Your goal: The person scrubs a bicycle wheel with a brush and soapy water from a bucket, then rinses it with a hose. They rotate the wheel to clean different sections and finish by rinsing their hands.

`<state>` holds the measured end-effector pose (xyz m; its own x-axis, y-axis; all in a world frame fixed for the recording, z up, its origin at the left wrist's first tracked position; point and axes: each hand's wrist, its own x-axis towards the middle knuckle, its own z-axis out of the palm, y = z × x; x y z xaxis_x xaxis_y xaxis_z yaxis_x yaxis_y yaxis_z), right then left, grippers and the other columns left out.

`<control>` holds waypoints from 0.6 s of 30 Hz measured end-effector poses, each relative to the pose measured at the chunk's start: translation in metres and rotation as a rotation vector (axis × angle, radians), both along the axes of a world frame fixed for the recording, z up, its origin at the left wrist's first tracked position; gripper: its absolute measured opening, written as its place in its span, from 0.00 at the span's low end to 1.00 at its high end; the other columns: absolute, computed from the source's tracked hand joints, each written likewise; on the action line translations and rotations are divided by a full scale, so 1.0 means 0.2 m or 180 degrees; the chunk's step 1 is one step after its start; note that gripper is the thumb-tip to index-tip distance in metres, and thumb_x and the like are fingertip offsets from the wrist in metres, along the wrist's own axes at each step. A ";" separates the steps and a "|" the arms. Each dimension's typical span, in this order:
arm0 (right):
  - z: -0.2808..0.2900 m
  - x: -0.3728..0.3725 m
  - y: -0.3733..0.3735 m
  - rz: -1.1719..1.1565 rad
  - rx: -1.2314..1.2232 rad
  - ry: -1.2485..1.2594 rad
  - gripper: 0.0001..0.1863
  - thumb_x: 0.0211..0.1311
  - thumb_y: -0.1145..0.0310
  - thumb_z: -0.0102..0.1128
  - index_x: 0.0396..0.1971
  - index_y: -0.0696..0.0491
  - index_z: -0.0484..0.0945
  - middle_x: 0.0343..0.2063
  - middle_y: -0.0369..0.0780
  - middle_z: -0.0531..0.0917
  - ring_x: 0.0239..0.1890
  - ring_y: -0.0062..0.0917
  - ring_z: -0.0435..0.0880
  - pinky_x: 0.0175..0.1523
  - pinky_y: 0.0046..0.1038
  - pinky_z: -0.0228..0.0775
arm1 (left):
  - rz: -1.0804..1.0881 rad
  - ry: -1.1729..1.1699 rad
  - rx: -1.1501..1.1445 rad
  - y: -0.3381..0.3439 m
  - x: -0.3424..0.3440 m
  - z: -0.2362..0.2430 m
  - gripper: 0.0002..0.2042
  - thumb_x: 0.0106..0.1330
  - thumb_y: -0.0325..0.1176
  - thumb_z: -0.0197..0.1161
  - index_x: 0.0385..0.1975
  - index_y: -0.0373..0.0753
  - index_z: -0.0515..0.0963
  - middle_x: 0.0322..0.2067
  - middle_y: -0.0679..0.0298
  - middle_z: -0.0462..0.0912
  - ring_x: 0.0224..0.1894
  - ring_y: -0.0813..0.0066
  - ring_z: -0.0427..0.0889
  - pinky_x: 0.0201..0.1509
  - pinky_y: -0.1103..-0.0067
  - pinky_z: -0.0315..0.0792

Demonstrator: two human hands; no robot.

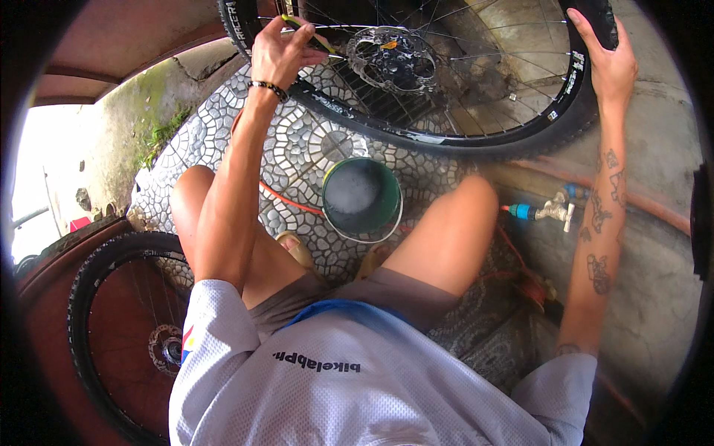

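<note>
A bicycle wheel (446, 139) with a black knobbly tyre, thin spokes and a disc rotor (361, 61) stands in front of me, its top cut off by the frame. My right hand (613, 73) grips the tyre at the right side, thumb on the inner side and fingers mostly behind it. My left hand (280, 53) is closed around a slim yellow-green and black tool (322, 42), inside the rim at the left. The tool's end points at the spokes beside the rotor; its exact kind is unclear.
Between my knees stands a green bucket (362, 195) of foamy water on pebble-patterned paving (297, 145). An orange hose (286, 199) runs behind it. A tap (554, 211) with a blue connector is at the right. Another wheel (84, 327) leans at the lower left.
</note>
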<state>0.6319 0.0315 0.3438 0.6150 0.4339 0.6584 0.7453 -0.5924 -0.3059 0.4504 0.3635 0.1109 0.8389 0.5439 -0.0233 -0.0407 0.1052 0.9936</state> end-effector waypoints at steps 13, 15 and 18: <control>0.00 0.01 -0.01 0.0110 -0.0022 -0.0039 0.31 0.59 0.51 0.75 0.54 0.58 0.80 0.45 0.41 0.88 0.49 0.26 0.85 0.57 0.30 0.73 | -0.0232 -0.1089 -0.0595 -0.26 -0.09 0.10 0.10 0.78 0.29 0.57 0.53 0.36 0.70 0.47 0.48 0.85 0.45 0.56 0.90 0.51 0.64 0.87; 0.01 -0.01 0.00 -0.0051 -0.0104 -0.0067 0.30 0.59 0.52 0.75 0.54 0.59 0.80 0.45 0.41 0.88 0.49 0.25 0.85 0.57 0.30 0.73 | 0.0027 -0.0539 -0.0548 -0.24 -0.14 0.02 0.10 0.75 0.26 0.61 0.52 0.33 0.73 0.46 0.49 0.85 0.45 0.58 0.90 0.52 0.65 0.87; 0.00 0.02 -0.03 0.0021 -0.0127 0.0056 0.30 0.59 0.53 0.75 0.54 0.59 0.80 0.45 0.41 0.88 0.49 0.25 0.85 0.57 0.30 0.73 | -0.0269 -0.0138 -0.0194 -0.22 -0.24 -0.08 0.07 0.72 0.22 0.62 0.47 0.31 0.78 0.42 0.52 0.87 0.40 0.65 0.90 0.44 0.73 0.88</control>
<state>0.6358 0.0260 0.3428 0.6235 0.4635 0.6296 0.7439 -0.5995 -0.2953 0.4032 0.3194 0.0955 0.8825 0.4699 -0.0169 -0.0719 0.1703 0.9828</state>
